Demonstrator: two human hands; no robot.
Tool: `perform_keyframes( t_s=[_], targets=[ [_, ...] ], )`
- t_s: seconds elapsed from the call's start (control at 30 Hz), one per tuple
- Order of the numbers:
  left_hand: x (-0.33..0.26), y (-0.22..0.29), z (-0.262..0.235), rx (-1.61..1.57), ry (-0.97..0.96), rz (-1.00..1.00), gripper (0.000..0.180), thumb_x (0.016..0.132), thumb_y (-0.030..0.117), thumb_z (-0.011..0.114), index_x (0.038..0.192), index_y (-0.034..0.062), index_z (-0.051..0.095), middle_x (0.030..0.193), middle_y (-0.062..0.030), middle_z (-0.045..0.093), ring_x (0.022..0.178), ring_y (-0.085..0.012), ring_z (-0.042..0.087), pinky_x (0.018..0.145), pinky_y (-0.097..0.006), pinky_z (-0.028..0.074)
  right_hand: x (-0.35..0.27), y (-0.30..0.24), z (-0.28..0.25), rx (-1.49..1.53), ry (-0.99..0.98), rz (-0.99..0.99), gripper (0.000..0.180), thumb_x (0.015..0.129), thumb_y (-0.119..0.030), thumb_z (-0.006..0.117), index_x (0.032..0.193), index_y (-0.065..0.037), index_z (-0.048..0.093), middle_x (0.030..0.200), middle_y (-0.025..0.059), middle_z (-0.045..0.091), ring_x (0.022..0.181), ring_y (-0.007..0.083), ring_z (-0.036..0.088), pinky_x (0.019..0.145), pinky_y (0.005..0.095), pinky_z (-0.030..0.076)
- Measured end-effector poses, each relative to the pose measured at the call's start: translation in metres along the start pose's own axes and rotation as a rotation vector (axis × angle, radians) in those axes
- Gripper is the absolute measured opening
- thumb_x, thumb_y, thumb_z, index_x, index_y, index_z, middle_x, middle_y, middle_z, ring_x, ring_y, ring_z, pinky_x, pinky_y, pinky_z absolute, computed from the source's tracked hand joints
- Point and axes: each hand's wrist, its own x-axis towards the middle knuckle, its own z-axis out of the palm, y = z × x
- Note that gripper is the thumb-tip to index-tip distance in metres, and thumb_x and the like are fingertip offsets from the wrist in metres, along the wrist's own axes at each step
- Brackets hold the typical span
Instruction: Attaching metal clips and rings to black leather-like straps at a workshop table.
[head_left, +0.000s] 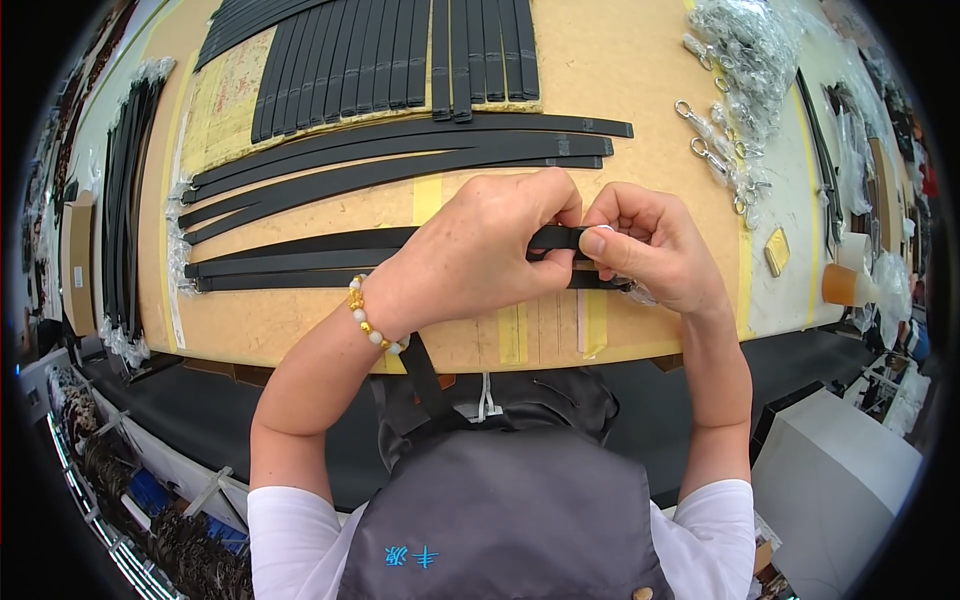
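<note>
Over the near part of the worktable (610,75), just right of centre, left hand (545,232) and right hand (597,240) are close together on one black strap (560,238). Right hand: thumb and curled index finger pinching the strap. Left hand: fingers curled, strap pinched between thumb and index; exact contact partly hidden. Bead bracelet (362,316) on left wrist, white and gold.

Left of the hands, near strap group (290,263) runs left, ends in clear wrap. Can't tell if the held strap joins it; left hand covers that bit. Yellow tape strips (592,328) on the near side of the table.

Farther out: middle strap group (420,158), fanned at its left end. Beyond that, far strap row (340,70) lying side by side on a yellowish board (215,120). Far right: metal snap hooks (702,150), some bagged, beside a heap of clear plastic bags (745,60). Right of those, nearer: small yellow block (776,252). Far left: hanging strap bundle (130,210) next to cardboard box (78,265).
</note>
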Motion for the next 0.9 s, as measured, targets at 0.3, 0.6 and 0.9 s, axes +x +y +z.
perform_keyframes(
  t_s=[0.3, 0.6, 0.9],
  targets=[
    [0.0, -0.005, 0.005, 0.006, 0.005, 0.049, 0.023, 0.074, -0.002, 0.074, 0.092, 0.0, 0.061, 0.079, -0.0085, 0.066, 0.071, -0.0178, 0.068, 0.061, -0.028, 0.055, 0.001, 0.005, 0.009, -0.101, 0.083, -0.076, 0.013, 0.092, -0.011, 0.07, 0.088, -0.002, 0.062, 0.074, -0.0066, 0.055, 0.066, -0.0001, 0.044, 0.054, 0.02, 0.034],
    [0.003, 0.007, -0.001, -0.082, -0.031, -0.014, 0.033, 0.07, -0.006, 0.071, 0.101, 0.0015, 0.063, 0.08, -0.0029, 0.064, 0.065, -0.0082, 0.055, 0.058, -0.021, 0.047, 0.002, 0.007, 0.008, -0.096, 0.075, -0.149, 0.011, 0.091, -0.011, 0.069, 0.089, -0.002, 0.064, 0.076, -0.0071, 0.054, 0.068, -0.0001, 0.042, 0.056, 0.0195, 0.034],
    [0.004, 0.005, -0.006, -0.196, -0.13, -0.024, 0.031, 0.074, -0.004, 0.062, 0.106, -0.0022, 0.061, 0.085, -0.0034, 0.065, 0.072, -0.0087, 0.058, 0.066, -0.023, 0.049, 0.0, -0.003, 0.006, 0.094, -0.125, -0.069, 0.023, 0.096, -0.018, 0.07, 0.107, 0.002, 0.069, 0.084, -0.0058, 0.061, 0.072, 0.0016, 0.049, 0.06, 0.0217, 0.04]
  ],
)
